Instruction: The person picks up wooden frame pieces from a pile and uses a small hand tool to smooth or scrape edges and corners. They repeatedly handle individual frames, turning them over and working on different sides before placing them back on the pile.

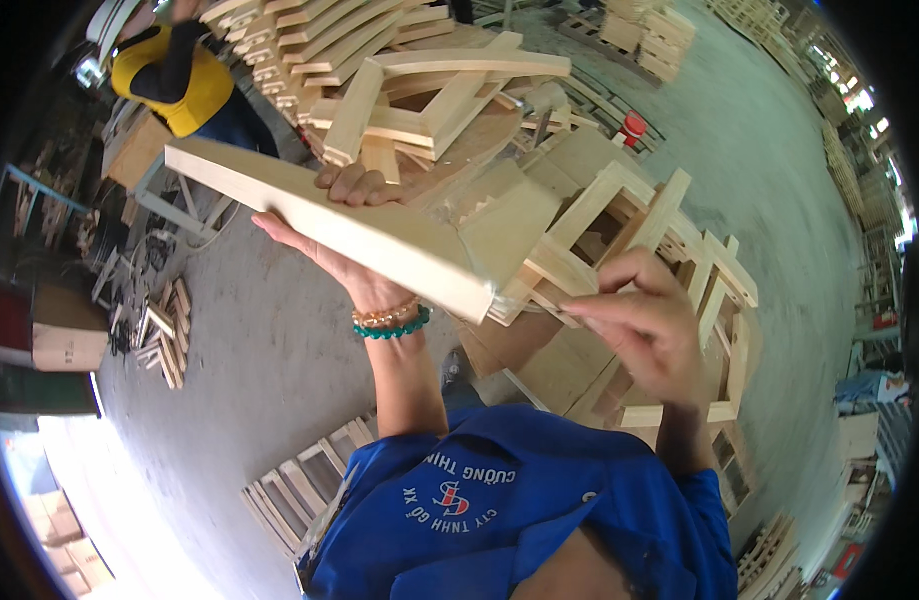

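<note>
Slanting wooden board [329, 226] (pale, straight-edged)

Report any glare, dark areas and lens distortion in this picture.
In the head view, glare whitens the lower-left floor; in the head view, too, corners go black, and the stacked wood bows along the right rim; the held board reads clearly there.

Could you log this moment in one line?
left hand: gripping wooden plank | right hand: near plank's lower end, grip unclear | ahead: wooden frames
</note>
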`<state>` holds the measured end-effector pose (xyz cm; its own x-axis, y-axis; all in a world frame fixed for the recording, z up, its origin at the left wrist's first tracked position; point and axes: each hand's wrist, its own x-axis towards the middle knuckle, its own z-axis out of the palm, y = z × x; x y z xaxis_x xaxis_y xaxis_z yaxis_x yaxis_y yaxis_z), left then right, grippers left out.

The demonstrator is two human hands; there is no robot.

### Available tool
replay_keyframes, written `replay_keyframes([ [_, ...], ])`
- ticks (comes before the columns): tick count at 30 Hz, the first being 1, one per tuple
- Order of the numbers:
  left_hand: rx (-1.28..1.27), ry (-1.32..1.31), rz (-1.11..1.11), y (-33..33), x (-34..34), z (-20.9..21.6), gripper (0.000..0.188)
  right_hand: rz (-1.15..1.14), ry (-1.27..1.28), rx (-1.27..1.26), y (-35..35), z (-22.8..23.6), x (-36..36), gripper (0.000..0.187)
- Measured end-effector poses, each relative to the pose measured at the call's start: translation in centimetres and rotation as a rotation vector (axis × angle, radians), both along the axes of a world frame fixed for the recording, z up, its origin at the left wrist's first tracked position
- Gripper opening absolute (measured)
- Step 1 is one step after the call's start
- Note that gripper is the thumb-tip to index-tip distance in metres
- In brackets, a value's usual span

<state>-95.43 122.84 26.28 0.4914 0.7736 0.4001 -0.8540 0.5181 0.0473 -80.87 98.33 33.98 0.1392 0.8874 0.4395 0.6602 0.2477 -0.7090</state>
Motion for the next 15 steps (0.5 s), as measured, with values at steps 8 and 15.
replay_keyframes([
  [8, -0.169, 0.631, 0.273, -3.2, 5.1, 1.2, 0.053, -0.434, 0.005, 0.261, -1.9, -2.8, 3.8, 0.029],
  [15, -0.174, 0.785, 0.239, -6.3, 9.4, 2.4, 0.053, -0.72, -0.282, 0.364, -0.2, -9.9, 3.2, 0.038],
])
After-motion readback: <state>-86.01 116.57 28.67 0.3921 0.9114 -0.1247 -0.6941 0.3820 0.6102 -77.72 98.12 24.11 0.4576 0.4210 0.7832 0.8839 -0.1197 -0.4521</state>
